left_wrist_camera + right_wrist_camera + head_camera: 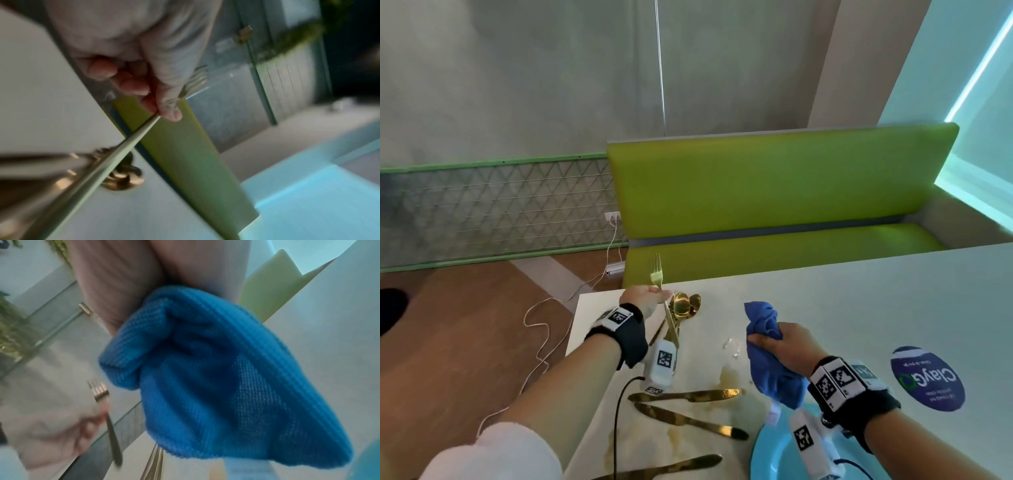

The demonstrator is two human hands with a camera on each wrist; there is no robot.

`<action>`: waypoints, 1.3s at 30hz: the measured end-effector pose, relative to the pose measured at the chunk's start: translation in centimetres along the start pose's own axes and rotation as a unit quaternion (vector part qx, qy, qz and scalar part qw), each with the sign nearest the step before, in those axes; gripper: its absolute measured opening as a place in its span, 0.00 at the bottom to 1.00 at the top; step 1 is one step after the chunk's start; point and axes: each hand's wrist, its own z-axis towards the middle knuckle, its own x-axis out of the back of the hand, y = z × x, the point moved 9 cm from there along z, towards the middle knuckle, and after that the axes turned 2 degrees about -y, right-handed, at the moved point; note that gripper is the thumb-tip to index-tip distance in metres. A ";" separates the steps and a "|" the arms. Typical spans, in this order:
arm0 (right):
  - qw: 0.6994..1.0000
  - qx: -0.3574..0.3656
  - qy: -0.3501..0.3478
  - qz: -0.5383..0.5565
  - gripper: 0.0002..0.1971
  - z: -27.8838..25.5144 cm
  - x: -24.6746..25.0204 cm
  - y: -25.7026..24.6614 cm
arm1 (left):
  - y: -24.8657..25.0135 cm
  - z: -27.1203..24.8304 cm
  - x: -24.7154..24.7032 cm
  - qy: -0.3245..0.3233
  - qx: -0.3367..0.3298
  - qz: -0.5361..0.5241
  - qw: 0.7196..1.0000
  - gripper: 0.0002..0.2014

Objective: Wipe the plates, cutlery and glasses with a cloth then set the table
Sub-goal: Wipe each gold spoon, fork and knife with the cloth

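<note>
Left hand (pixel 645 301), at table's (pixel 859 308) far left corner: pinching one gold fork (pixel 656 272) by its handle, tines up, lifted off the surface. Just right of it: cluster of gold spoons (pixel 685 305), count unclear. Nearer, along left edge: three gold knives (pixel 688 395) lying flat, apart. Centre-right: right hand (pixel 784 346) clenched around one bunched blue cloth (pixel 763 325), held above tabletop. Bottom right: one light-blue plate (pixel 767 452), partly under right wrist. Far right: one round blue sticker (pixel 928 378).

White table (pixel 859 301) – gold knives (pixel 685 395), spoons (pixel 683 305), blue plate (pixel 767 452)
</note>
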 end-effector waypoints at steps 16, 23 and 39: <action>0.998 -0.050 0.023 0.005 0.23 0.9 1.2 5.9 | -5.9 5.4 -5.3 0.015 0.014 0.323 0.946 0.19; 0.999 -0.038 0.025 0.001 0.23 0.4 1.2 4.5 | -3.9 1.3 -8.4 -0.134 -0.113 0.310 0.934 0.10; 0.999 -0.040 0.015 -0.005 0.21 -2.1 0.6 4.2 | -8.6 -4.8 -10.9 -0.198 -0.140 0.627 0.741 0.18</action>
